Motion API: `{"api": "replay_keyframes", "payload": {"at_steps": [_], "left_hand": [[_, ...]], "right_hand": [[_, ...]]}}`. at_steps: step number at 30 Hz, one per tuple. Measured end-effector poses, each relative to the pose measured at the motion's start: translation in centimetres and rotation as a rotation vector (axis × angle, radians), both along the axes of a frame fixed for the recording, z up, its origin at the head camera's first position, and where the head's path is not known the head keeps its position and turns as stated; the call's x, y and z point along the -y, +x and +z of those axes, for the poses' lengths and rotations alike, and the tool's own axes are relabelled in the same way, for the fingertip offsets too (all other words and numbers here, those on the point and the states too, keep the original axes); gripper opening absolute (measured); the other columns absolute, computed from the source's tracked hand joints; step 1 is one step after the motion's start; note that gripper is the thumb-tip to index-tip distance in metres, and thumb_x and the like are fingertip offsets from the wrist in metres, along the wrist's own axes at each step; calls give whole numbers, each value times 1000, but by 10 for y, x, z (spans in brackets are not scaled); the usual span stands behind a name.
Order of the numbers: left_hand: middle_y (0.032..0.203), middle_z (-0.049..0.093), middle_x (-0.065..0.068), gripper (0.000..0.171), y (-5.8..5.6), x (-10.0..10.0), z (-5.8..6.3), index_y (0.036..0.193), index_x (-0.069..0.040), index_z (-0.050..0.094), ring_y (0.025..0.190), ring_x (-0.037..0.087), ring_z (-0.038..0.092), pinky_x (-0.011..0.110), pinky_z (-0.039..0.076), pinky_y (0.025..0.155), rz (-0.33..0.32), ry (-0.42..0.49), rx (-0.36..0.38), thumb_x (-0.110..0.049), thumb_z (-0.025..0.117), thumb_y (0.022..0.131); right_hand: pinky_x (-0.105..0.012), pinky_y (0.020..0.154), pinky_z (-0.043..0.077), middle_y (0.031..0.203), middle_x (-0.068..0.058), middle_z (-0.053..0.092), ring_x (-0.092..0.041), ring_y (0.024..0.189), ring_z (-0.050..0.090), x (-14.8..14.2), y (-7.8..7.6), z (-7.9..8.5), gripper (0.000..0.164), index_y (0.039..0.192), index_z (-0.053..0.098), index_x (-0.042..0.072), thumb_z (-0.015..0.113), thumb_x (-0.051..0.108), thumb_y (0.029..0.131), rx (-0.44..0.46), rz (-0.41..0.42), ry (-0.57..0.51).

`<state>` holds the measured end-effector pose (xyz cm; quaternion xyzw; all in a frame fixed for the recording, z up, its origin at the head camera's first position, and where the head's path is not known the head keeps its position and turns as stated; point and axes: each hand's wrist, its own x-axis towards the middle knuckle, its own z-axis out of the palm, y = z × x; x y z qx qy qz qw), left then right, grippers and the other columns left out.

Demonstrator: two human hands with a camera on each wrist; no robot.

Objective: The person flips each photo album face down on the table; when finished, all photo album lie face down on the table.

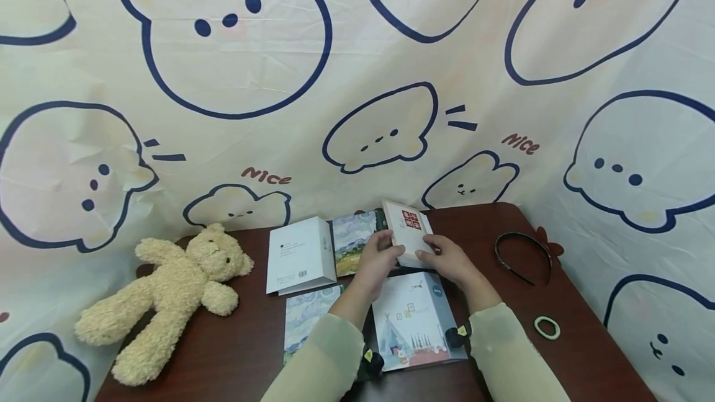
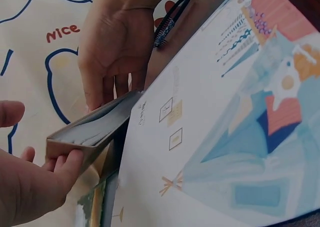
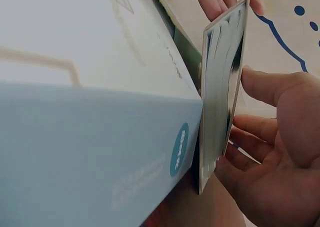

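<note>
A small thick white book (image 1: 409, 237) with a red printed block is held tilted near the back edge of the table, its page edges (image 3: 222, 62) showing in the right wrist view. My left hand (image 1: 375, 262) grips its left side, with fingers at the corner in the left wrist view. On the other side my right hand (image 1: 449, 259) holds the book between thumb and fingers. Just in front of it lies a thick white volume (image 1: 410, 318) with a tent drawing and a pale blue spine. Behind and left of the hands is a landscape-painted cover (image 1: 354, 241).
A second white volume (image 1: 298, 253) stands at the back left, with another painted cover (image 1: 310, 318) before it. A plush bear (image 1: 179, 296) lies at the left. On the right are a dark headband (image 1: 522, 237) and a pale green ring (image 1: 547, 327). Printed cloth (image 1: 357, 67) hangs behind the table.
</note>
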<state>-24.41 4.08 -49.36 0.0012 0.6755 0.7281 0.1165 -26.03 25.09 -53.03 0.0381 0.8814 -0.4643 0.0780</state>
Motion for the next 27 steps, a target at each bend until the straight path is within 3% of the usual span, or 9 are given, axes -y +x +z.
{"api": "replay_keyframes", "payload": {"at_steps": [7,15,22,27], "left_hand": [[149,53,3,51,0,1,1,145,-20,55,135,27,55,51,49,107,21,3,-42,-10,68,98],[143,57,-1,49,-2,4,7,142,-22,57,132,24,56,50,50,107,23,32,-75,-10,70,96],[144,58,-5,49,0,2,13,144,-25,56,131,19,57,45,48,109,4,38,-91,-14,71,98],[145,58,-6,48,1,0,15,143,-24,56,131,18,56,43,47,111,4,53,-91,-12,70,99]], "right_hand": [[-60,110,42,160,-19,41,-41,136,49,3,-1,1,75,159,43,16,70,49,97,58,-4,-117],[-64,114,36,161,-15,42,-38,138,47,3,-5,3,72,156,48,20,71,52,96,82,-1,-224],[-60,117,35,154,-8,51,-33,139,48,2,-5,3,60,150,55,24,72,45,96,100,10,-385],[-53,118,35,153,-8,52,-30,142,48,3,-7,2,53,150,54,19,66,35,102,100,43,-483]]}}
